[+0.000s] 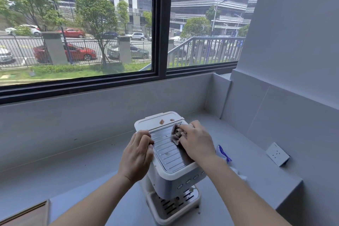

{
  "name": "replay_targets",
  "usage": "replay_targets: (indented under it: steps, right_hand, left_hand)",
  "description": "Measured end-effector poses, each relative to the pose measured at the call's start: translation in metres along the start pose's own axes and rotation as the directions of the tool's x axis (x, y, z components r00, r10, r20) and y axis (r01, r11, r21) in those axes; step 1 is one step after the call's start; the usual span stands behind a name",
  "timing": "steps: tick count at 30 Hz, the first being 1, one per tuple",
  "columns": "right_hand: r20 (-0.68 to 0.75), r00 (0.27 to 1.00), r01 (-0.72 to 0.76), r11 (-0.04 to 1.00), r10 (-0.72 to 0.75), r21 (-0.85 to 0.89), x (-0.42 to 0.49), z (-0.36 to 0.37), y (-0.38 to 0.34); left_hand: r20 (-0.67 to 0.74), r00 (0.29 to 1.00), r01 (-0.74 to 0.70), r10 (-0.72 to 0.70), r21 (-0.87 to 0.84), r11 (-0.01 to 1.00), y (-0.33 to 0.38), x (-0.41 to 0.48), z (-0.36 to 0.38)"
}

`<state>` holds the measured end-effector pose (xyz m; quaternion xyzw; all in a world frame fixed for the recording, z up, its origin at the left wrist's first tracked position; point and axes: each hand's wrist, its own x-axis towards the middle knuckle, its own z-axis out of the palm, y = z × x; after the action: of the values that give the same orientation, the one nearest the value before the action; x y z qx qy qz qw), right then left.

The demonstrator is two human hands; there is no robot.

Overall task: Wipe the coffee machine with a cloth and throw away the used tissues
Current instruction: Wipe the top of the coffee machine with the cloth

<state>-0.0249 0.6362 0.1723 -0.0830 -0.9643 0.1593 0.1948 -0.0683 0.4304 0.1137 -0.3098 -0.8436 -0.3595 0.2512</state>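
A white coffee machine (170, 174) with a ridged metal top plate stands on the grey counter. My left hand (136, 154) grips the left edge of its top. My right hand (196, 141) presses a crumpled, stained cloth (176, 135) onto the far right part of the plate. Two brown smears (166, 121) lie on the white lid behind the plate, and small spots dot the plate itself. Behind my right forearm, to the right of the machine, sit a blue-and-white tissue pack (222, 153) and some white tissue (240, 175).
The grey counter (82, 167) runs along a wall under a large window. A white socket (278, 154) is set in the right wall. A wooden board corner (31, 214) shows at the bottom left. The drip tray (172, 205) faces me.
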Motion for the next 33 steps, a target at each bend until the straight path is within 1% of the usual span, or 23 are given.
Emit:
replay_targets:
  steps: [1,4,5,6,8,10,11,12,13,15,17,19,21,23,24,25,26,27,28,29,31,33]
  right_hand:
    - [-0.021,0.999,0.025,1.0,-0.025,-0.008,-0.002,0.004,-0.007]
    - [-0.048,0.968,0.249,0.966,-0.246,0.067,-0.024,0.02,-0.025]
    - [-0.03,0.96,0.281,0.955,-0.28,0.089,-0.025,0.018,-0.02]
    - [-0.004,0.962,0.27,0.958,-0.271,0.098,-0.019,0.013,-0.012]
    - [0.063,0.986,0.15,0.986,-0.154,0.066,0.003,0.005,0.003]
    - [0.074,0.996,0.046,0.999,-0.047,0.018,0.018,0.002,0.003]
    - [0.063,0.997,0.036,0.999,-0.037,0.017,0.019,0.003,-0.004]
    - [0.051,0.996,0.072,0.997,-0.073,0.021,0.014,0.007,-0.011]
    - [0.034,0.987,0.156,0.987,-0.158,0.038,0.005,0.011,-0.017]
    - [0.03,0.948,0.311,0.942,-0.317,0.128,-0.022,0.016,-0.019]
    - [0.07,0.925,0.354,0.915,-0.373,0.194,-0.034,0.014,-0.008]
    - [0.118,0.941,0.295,0.941,-0.316,0.164,-0.019,0.009,0.006]
    - [0.126,0.975,0.173,0.98,-0.186,0.102,0.007,0.005,0.014]
    - [0.105,0.992,0.063,0.995,-0.071,0.079,0.022,0.004,0.008]
    - [0.086,0.993,0.073,0.996,-0.077,0.049,0.022,0.006,0.001]
    - [0.07,0.989,0.131,0.991,-0.131,0.015,0.015,0.011,-0.005]
    - [0.064,0.976,0.208,0.978,-0.209,0.02,0.003,0.016,-0.009]
    - [0.072,0.956,0.281,0.958,-0.285,0.055,-0.012,0.018,-0.011]
    - [0.087,0.94,0.32,0.941,-0.33,0.105,-0.027,0.017,-0.01]
    - [0.098,0.935,0.326,0.935,-0.341,0.135,-0.034,0.014,-0.004]
    - [0.102,0.957,0.261,0.958,-0.273,0.118,-0.027,0.004,0.013]
    - [0.113,0.987,0.105,0.991,-0.113,0.078,-0.009,-0.001,0.024]
  left_hand:
    - [0.002,1.0,0.0,0.0,0.001,1.0,0.0,0.0,0.0]
    - [0.005,1.0,-0.006,0.006,0.007,1.0,-0.001,0.0,0.001]
    - [0.004,1.0,-0.001,0.001,0.006,1.0,-0.001,0.0,0.001]
    - [0.005,1.0,0.008,-0.008,0.001,1.0,-0.001,0.001,0.001]
    - [0.01,1.0,0.02,-0.02,-0.011,1.0,0.001,0.001,0.0]
    - [0.005,1.0,0.025,-0.025,-0.023,0.999,0.002,0.0,0.0]
    - [0.001,1.0,0.027,-0.027,-0.032,0.999,0.003,-0.001,-0.001]
    - [-0.005,1.0,0.026,-0.026,-0.039,0.999,0.003,-0.002,-0.001]
    - [-0.011,1.0,0.021,-0.021,-0.04,0.999,0.003,-0.002,-0.001]
    - [-0.004,1.0,0.009,-0.009,-0.034,0.999,0.002,-0.001,-0.001]
    - [0.0,1.0,0.012,-0.012,-0.04,0.999,0.002,-0.001,0.0]
    - [-0.01,1.0,0.02,-0.02,-0.041,0.999,0.001,-0.002,0.001]
    - [-0.019,1.0,0.024,-0.025,-0.035,0.999,0.002,-0.001,0.001]
    - [-0.017,0.999,0.039,-0.04,-0.037,0.999,0.003,-0.001,0.001]
    - [-0.015,0.999,0.043,-0.043,-0.038,0.998,0.004,-0.001,0.001]
    - [-0.012,0.999,0.039,-0.04,-0.035,0.999,0.005,-0.001,0.001]
    - [-0.007,0.999,0.031,-0.031,-0.031,0.999,0.005,-0.002,0.0]
    - [0.003,1.0,0.024,-0.024,-0.03,0.999,0.004,-0.001,0.0]
    - [0.012,1.0,0.021,-0.021,-0.032,0.999,0.004,-0.001,0.0]
    - [0.018,1.0,0.024,-0.023,-0.033,0.999,0.003,0.0,0.0]
    - [0.015,0.999,0.039,-0.039,-0.033,0.999,0.004,0.001,0.0]
    - [0.028,0.999,0.045,-0.044,-0.044,0.998,0.004,-0.001,0.0]
